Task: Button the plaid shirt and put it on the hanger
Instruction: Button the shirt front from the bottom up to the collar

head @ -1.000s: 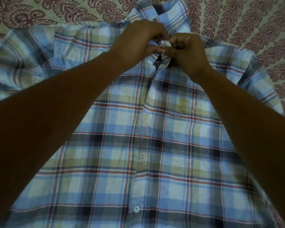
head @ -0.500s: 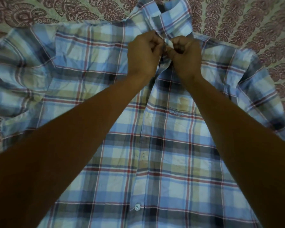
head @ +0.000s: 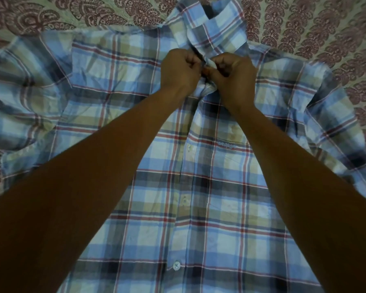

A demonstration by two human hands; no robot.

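A blue, tan and red plaid shirt [head: 209, 187] lies face up and spread flat, its collar [head: 216, 24] at the top. White buttons run down its front placket [head: 184, 199], which looks closed below my hands. My left hand [head: 181, 70] and my right hand [head: 232, 75] meet just under the collar. Both pinch the top of the placket, fingers curled on the cloth edges. A small fold of pale fabric shows between the thumbs. No hanger is in view.
The shirt rests on a pale bedsheet [head: 325, 28] printed with maroon paisley shapes. The sleeves [head: 19, 98] are bunched out to both sides. My forearms cross the lower half of the view.
The view has shifted so more of the collar and the left sleeve show. My hands stay together at the top of the placket, slightly lower against the collar.
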